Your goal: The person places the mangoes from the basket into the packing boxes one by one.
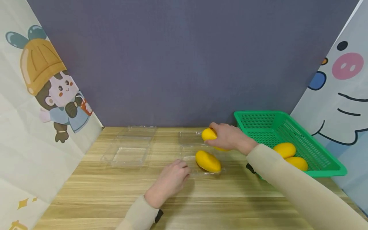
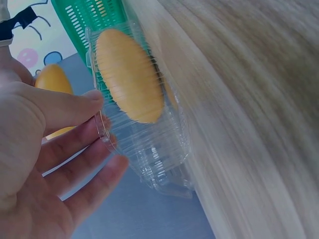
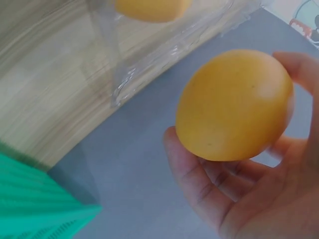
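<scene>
- Held mango (image 1: 209,134), yellow, is near the far half of the right container, the scene's largest part being a dark grey backdrop (image 1: 172,64) across the far side.
- Wooden table (image 1: 86,198), pale and streaked, runs from the backdrop toward the person.
- Printed panels flank it: the left panel (image 1: 17,95) shows a cartoon child in an orange hat, the right panel (image 1: 345,111) a pink-snouted figure.
- Green basket (image 1: 316,173), slotted, stands at the table's right end; two basket mangoes (image 1: 284,150) lie in it, partly behind the right sleeve (image 1: 287,174).
- Clear plastic left container (image 1: 129,155) lies open, its lid half toward the backdrop.
- Matching right container (image 1: 188,158), also open, sits between the left one and the basket.
- Right hand (image 1: 230,137) has its fingers curled round the held mango; whether this fruit touches the plastic cannot be told.
- Left hand (image 1: 172,175), at the right container's near left corner, pinches its rim between thumb and fingers.
- Tray mango (image 1: 208,162) lies aslant in the right container's near half.
- Black strap (image 1: 159,216) shows at the left cuff.
</scene>
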Available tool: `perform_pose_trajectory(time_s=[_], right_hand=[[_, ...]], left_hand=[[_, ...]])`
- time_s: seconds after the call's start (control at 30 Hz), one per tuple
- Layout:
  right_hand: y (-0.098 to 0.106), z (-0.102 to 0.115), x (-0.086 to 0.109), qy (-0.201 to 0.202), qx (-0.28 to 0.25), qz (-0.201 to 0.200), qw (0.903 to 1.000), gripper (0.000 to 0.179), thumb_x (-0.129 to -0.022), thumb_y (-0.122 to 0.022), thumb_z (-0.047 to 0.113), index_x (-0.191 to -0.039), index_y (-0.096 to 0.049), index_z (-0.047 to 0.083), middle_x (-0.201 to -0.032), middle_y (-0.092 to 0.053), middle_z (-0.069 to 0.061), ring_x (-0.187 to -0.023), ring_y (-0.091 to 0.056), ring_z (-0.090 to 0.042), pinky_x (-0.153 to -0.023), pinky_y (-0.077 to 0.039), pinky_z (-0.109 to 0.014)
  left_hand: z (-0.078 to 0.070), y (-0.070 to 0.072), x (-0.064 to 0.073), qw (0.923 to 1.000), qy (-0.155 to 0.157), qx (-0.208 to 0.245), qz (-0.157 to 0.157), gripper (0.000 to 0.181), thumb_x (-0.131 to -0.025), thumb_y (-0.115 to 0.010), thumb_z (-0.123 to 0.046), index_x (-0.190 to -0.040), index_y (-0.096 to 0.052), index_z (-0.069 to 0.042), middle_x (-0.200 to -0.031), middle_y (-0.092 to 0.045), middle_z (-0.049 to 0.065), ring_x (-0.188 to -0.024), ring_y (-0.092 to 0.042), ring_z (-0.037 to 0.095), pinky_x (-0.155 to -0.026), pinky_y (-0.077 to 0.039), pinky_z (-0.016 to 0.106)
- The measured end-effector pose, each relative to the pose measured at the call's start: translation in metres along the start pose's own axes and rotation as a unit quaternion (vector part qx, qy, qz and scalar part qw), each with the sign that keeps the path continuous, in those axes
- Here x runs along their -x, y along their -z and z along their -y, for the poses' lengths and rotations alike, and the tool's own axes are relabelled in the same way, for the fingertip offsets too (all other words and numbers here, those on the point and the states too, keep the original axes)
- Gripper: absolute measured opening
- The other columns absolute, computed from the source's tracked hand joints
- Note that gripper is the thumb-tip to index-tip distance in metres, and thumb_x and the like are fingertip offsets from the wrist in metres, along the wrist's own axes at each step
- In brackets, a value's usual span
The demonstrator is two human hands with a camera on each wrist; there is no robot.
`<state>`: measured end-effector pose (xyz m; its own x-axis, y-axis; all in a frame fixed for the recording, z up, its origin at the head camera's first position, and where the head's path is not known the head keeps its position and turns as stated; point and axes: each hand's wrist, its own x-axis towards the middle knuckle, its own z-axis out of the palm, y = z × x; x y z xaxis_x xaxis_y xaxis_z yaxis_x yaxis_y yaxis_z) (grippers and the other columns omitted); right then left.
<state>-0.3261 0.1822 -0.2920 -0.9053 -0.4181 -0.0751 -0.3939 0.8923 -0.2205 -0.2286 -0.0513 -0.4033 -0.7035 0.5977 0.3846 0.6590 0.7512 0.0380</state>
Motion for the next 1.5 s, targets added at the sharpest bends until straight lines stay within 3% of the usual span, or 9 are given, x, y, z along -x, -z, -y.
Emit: perform_pose_trajectory(time_s=[0.33, 0.5, 0.63, 0.9, 1.1, 1.17, 1.27, 1.4, 1.5], right_hand=[[-0.013, 0.017, -0.002, 0.016, -0.016, -0.001, 0.9998, 0.063, -0.09, -0.065, 0.051, -0.137, -0.051, 0.011, -0.094, -0.06, -0.004, -0.072, -0.056, -0.021, -0.062, -0.047, -0.034], [-0.019, 0.023, -0.003, 0.029, -0.019, -0.012, 0.9993, 0.06, -0.09, -0.066, 0.051, -0.133, -0.053, 0.011, -0.087, -0.059, -0.001, -0.067, -0.054, -0.02, -0.059, -0.045, -0.033], [-0.023, 0.025, -0.003, 0.036, -0.019, -0.018, 0.999, 0.058, -0.089, -0.067, 0.05, -0.131, -0.054, 0.012, -0.084, -0.059, -0.001, -0.065, -0.054, -0.019, -0.058, -0.044, -0.032], [-0.027, 0.03, -0.003, 0.042, -0.028, -0.02, 0.9986, 0.053, -0.089, -0.067, 0.051, -0.124, -0.055, 0.013, -0.083, -0.058, -0.001, -0.067, -0.054, -0.019, -0.06, -0.045, -0.032], [-0.029, 0.033, -0.004, 0.037, -0.03, -0.015, 0.9988, 0.055, -0.09, -0.067, 0.052, -0.127, -0.055, 0.013, -0.087, -0.059, -0.001, -0.069, -0.055, -0.02, -0.061, -0.045, -0.033], [-0.03, 0.034, -0.005, 0.038, -0.031, -0.016, 0.9987, 0.055, -0.09, -0.067, 0.053, -0.125, -0.056, 0.013, -0.088, -0.06, -0.001, -0.07, -0.055, -0.02, -0.062, -0.045, -0.033], [-0.032, 0.036, -0.005, 0.038, -0.034, -0.018, 0.9985, 0.052, -0.089, -0.068, 0.055, -0.121, -0.057, 0.015, -0.088, -0.059, -0.001, -0.07, -0.055, -0.02, -0.061, -0.044, -0.033], [-0.035, 0.037, -0.006, 0.035, -0.034, -0.023, 0.9985, 0.052, -0.087, -0.068, 0.056, -0.118, -0.057, 0.016, -0.089, -0.059, 0.0, -0.07, -0.055, -0.02, -0.061, -0.044, -0.033], [-0.036, 0.039, -0.007, 0.035, -0.03, -0.027, 0.9986, 0.054, -0.086, -0.068, 0.057, -0.119, -0.057, 0.016, -0.092, -0.06, 0.0, -0.073, -0.055, -0.02, -0.063, -0.044, -0.033]], left_hand=[[0.002, -0.001, -0.001, 1.0, 0.002, -0.008, -0.002, 0.008, -0.087, -0.08, -0.012, -0.094, -0.077, -0.012, -0.099, -0.071, 0.0, -0.091, -0.062, 0.015, -0.082, -0.055, 0.026], [0.001, 0.0, -0.001, 0.9999, 0.01, -0.008, 0.0, 0.005, -0.087, -0.08, -0.013, -0.091, -0.077, -0.013, -0.097, -0.07, -0.001, -0.09, -0.06, 0.014, -0.076, -0.055, 0.024], [0.001, -0.001, -0.001, 0.9993, 0.025, 0.017, -0.02, 0.004, -0.088, -0.078, -0.011, -0.092, -0.078, -0.012, -0.092, -0.068, -0.001, -0.086, -0.059, 0.014, -0.072, -0.054, 0.024], [0.004, -0.006, 0.001, 0.991, 0.094, 0.067, -0.067, 0.004, -0.088, -0.075, -0.005, -0.092, -0.076, -0.006, -0.088, -0.061, 0.001, -0.083, -0.057, 0.016, -0.069, -0.055, 0.024], [0.007, -0.007, 0.001, 0.9736, 0.179, 0.122, -0.072, 0.017, -0.09, -0.076, -0.01, -0.102, -0.073, 0.001, -0.092, -0.066, 0.009, -0.081, -0.064, 0.021, -0.069, -0.058, 0.031], [0.008, -0.006, 0.0, 0.9632, 0.211, 0.153, -0.063, 0.019, -0.091, -0.075, -0.012, -0.102, -0.072, 0.003, -0.09, -0.067, 0.01, -0.077, -0.063, 0.019, -0.067, -0.057, 0.031], [0.008, -0.004, -0.001, 0.9376, 0.26, 0.226, -0.046, 0.02, -0.092, -0.074, -0.013, -0.102, -0.071, 0.005, -0.083, -0.067, 0.007, -0.07, -0.061, 0.015, -0.062, -0.055, 0.029], [0.008, -0.001, -0.002, 0.8767, 0.327, 0.353, -0.013, 0.026, -0.093, -0.072, -0.013, -0.109, -0.067, 0.008, -0.077, -0.067, 0.005, -0.063, -0.064, 0.016, -0.056, -0.053, 0.03], [0.009, 0.0, -0.003, 0.8324, 0.357, 0.424, -0.002, 0.03, -0.094, -0.07, -0.01, -0.114, -0.062, 0.011, -0.078, -0.068, 0.008, -0.065, -0.068, 0.023, -0.057, -0.057, 0.033]])
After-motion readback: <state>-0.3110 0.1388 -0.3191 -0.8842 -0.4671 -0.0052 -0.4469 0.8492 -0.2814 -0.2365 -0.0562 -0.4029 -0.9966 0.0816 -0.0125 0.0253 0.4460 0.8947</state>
